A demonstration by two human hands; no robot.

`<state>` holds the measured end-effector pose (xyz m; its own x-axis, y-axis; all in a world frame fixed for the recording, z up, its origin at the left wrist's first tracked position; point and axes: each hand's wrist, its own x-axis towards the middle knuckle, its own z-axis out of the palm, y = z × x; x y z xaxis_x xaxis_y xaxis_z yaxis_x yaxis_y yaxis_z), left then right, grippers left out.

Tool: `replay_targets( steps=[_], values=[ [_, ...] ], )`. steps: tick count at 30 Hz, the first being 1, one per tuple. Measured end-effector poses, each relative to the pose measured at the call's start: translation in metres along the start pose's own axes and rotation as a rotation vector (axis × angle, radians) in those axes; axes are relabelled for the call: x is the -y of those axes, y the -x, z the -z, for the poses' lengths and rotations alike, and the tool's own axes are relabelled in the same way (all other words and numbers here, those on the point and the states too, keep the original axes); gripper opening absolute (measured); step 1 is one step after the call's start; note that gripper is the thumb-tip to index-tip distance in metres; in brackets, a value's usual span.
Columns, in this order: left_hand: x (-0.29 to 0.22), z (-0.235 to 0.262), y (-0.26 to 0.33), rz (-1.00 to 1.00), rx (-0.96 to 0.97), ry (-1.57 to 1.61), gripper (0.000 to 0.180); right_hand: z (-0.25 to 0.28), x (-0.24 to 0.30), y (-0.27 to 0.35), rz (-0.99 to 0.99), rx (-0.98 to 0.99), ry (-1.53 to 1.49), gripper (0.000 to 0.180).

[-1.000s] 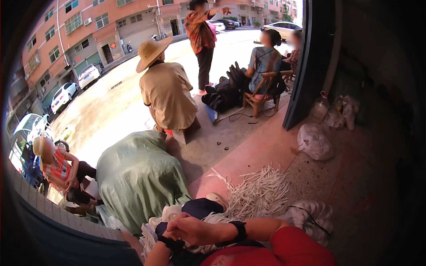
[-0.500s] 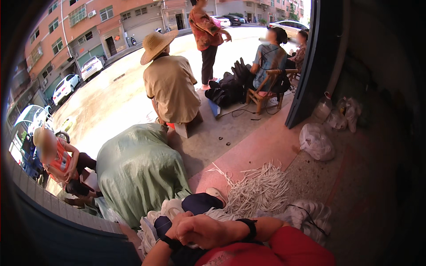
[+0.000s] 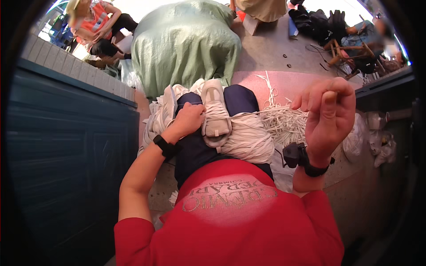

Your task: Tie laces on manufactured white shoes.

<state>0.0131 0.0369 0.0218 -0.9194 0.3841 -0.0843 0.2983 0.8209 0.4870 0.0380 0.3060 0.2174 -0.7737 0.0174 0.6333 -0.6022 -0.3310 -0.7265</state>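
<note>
A beige and white sneaker (image 3: 216, 111) lies in my lap between my dark-trousered legs, white lacing across its tongue. My left hand (image 3: 190, 119) is closed in a pinch at the sneaker's left side, at a lace. From the sneaker a white shoelace (image 3: 253, 112) stretches taut to the right, up to my raised right hand (image 3: 330, 113). The fingers of that hand are curled round the lace end. On my right thigh lies a bundle of white laces (image 3: 250, 137). More pale sneakers (image 3: 159, 111) are stacked by my left leg.
A green tarp-covered heap (image 3: 186, 44) stands ahead. Loose white laces (image 3: 284, 124) are piled on the floor at right, near plastic bags (image 3: 355, 139). A blue door panel (image 3: 75, 164) closes off the left. A person in an orange vest (image 3: 95, 26) sits far left; others sit beyond.
My view has tipped down toward my lap. My hands, together before, are now apart: the left at the sneaker, the right raised to the right with the lace stretched between.
</note>
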Motion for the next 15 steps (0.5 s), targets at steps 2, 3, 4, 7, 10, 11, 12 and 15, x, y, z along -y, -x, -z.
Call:
replay_targets(
  steps=[2, 3, 4, 7, 10, 11, 12, 15],
  values=[
    [0.000, -0.004, 0.012, -0.007, -0.021, -0.015, 0.017, 0.002, -0.014, 0.006, -0.106, 0.006, -0.036, 0.017],
    [-0.002, -0.004, 0.016, -0.010, -0.034, -0.056, 0.017, 0.003, -0.020, 0.011, -0.255, 0.035, 0.038, 0.019],
    [-0.003, -0.004, 0.019, -0.016, -0.047, -0.096, 0.017, 0.003, -0.025, 0.014, -0.400, 0.064, 0.116, 0.021],
    [0.000, -0.004, 0.024, -0.051, -0.048, -0.158, 0.016, -0.011, -0.049, 0.033, -0.584, 0.256, 0.405, 0.015],
    [-0.002, 0.000, 0.022, -0.019, 0.032, -0.110, 0.014, -0.009, -0.087, 0.069, -0.672, 0.512, 0.488, 0.013],
    [-0.002, 0.002, 0.021, 0.016, 0.087, -0.094, 0.014, -0.009, -0.101, 0.084, -0.748, 0.596, 0.529, 0.014],
    [-0.001, 0.002, 0.020, 0.014, 0.090, -0.093, 0.014, -0.010, -0.112, 0.097, -0.716, 0.669, 0.614, 0.018],
    [0.004, 0.002, 0.023, -0.124, 0.007, -0.245, 0.011, -0.020, -0.135, 0.122, -0.679, 0.815, 0.750, 0.023]
  ],
)
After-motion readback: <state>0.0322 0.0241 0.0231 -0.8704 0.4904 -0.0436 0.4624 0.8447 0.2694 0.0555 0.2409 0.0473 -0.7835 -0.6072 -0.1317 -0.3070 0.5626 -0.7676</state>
